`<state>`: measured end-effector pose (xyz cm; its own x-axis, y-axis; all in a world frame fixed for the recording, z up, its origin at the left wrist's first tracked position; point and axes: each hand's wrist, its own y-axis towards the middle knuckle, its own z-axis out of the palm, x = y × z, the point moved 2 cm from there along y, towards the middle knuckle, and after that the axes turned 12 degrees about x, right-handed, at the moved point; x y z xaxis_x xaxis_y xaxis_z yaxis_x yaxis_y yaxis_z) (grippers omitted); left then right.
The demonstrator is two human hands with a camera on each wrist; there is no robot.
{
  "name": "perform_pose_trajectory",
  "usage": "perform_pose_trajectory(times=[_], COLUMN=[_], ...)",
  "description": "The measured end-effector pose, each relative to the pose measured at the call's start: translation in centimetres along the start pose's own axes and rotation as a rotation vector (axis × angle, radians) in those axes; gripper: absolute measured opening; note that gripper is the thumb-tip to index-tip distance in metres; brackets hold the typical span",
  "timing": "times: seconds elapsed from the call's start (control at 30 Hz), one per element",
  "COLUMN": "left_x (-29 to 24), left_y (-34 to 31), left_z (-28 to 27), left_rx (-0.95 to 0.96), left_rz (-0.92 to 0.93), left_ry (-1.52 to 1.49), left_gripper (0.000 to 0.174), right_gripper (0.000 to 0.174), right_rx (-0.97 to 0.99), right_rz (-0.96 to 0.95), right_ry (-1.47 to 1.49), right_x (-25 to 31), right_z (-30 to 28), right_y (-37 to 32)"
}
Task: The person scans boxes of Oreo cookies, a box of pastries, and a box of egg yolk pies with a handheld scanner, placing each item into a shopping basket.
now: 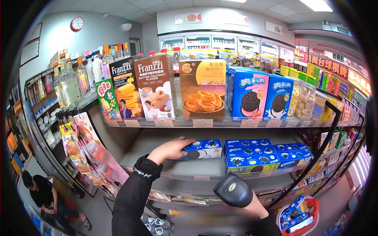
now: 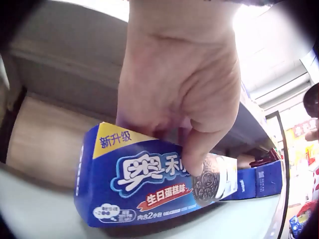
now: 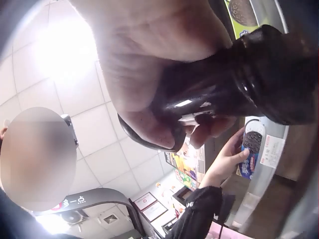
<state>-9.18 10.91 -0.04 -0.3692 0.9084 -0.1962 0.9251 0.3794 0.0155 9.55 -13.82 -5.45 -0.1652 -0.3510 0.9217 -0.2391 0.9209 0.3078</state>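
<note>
Gripping: left hand [image 1: 170, 150], blue box [image 1: 206, 150]; right hand [image 3: 154, 55], scanner [image 1: 234, 191].

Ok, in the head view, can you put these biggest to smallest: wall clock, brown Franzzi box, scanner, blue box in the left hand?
1. Brown Franzzi box
2. Scanner and blue box: unsure which is bigger; the left hand hides part of the box
3. Wall clock

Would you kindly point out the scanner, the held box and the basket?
Scanner [image 1: 235, 192]: head view, its dark casing.
Held box [image 2: 148, 181]: left wrist view, its printed front.
Basket [image 1: 316, 210]: head view, its red rim.
</note>
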Motion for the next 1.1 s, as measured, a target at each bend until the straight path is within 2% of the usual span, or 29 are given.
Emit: perform_pose_trajectory(times=[0.07,0.2,0.4,0.53,0.6,0.7,0.8,0.87,1.0,1.1], left_x=[0.2,0.9,1.2,-1.3,-3.7,-7.0,-11.5,-13.0,-17.6,-20.5], left_y=[0.9,2.6,2.6,1.2,0.1,-1.3,-2.3,-2.2,1.0,5.2], left_z=[0.2,1.1,1.1,0.0,-0.8,0.0,2.1,4.5,9.6,14.8], left_rx=[0.000,0.076,0.134,0.044,-0.247,-0.345,-0.293,-0.199,-0.052,0.100], left_rz=[0.016,0.062,0.047,-0.042,0.038,0.100,0.159,0.151,0.265,0.237], left_ry=[-0.088,-0.066,-0.064,-0.040,-0.110,-0.140,-0.261,-0.297,-0.440,-0.553], left_gripper=[0.059,0.059,0.063,0.061,0.052,0.038,0.028,0.026,0.027,0.025], right_gripper=[0.066,0.068,0.064,0.058,0.056,0.054,0.054,0.054,0.048,0.048], right_rx=[0.064,0.128,0.024,-0.116,-0.171,-0.234,-0.289,-0.353,-0.361,-0.499], right_rz=[0.021,0.131,0.231,0.258,0.263,0.228,0.267,0.183,0.209,0.270], right_ry=[0.090,-0.064,0.065,0.038,0.031,0.014,0.007,0.075,0.057,0.016], right_x=[-0.7,-0.6,-2.4,-2.2,-3.1,-4.0,-4.3,-5.0,-5.4,-6.5], right_z=[0.4,0.2,-0.7,-1.4,-1.9,-2.3,-2.8,-3.1,-4.9,-6.9], right_y=[-1.4,-4.9,-9.2,-11.4,-12.7,-14.2,-15.6,-16.6,-19.7,-23.8])
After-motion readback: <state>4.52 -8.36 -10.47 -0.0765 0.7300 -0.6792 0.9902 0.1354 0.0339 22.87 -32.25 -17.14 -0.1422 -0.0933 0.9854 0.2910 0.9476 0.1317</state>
